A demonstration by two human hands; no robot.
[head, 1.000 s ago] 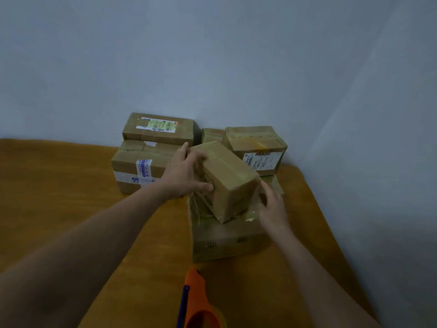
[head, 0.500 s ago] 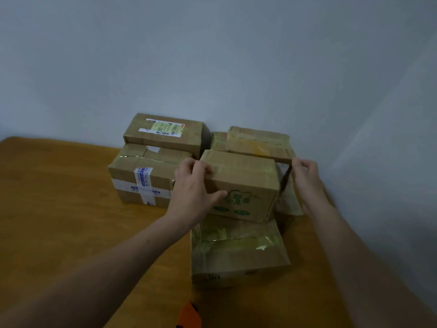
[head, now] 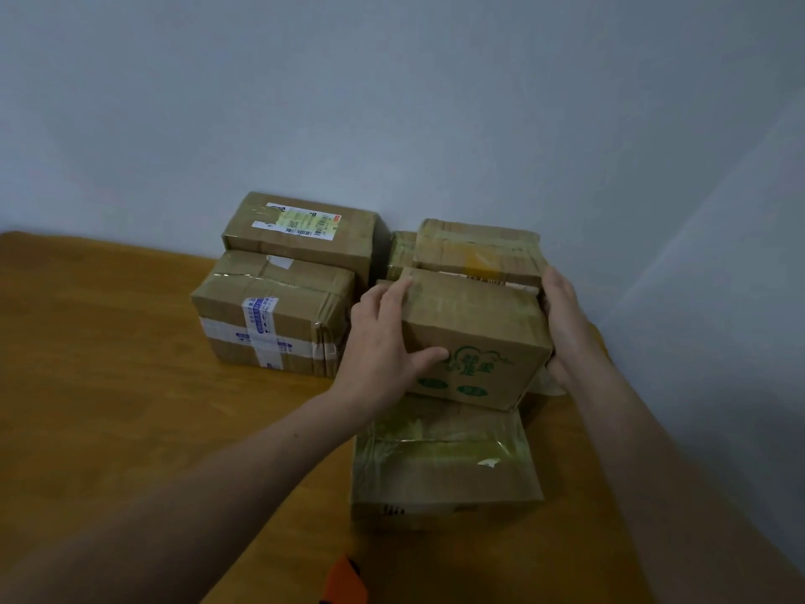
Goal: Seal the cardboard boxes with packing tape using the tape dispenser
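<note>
A small cardboard box with green print sits on top of a flat taped box near the table's right side. My left hand grips its left end, fingers over the top edge and thumb on the front face. My right hand holds its right end. Behind it stands a taped box with a yellow patch. Only the orange tip of the tape dispenser shows at the bottom edge.
Two more sealed boxes are stacked at the left: one with blue-and-white tape, one with a shipping label behind it. The wooden table meets grey walls at the back and right.
The green-printed box has turned from a tilted corner-on pose to lying square and moved back toward the wall. My right hand shifted from the front to its right end.
</note>
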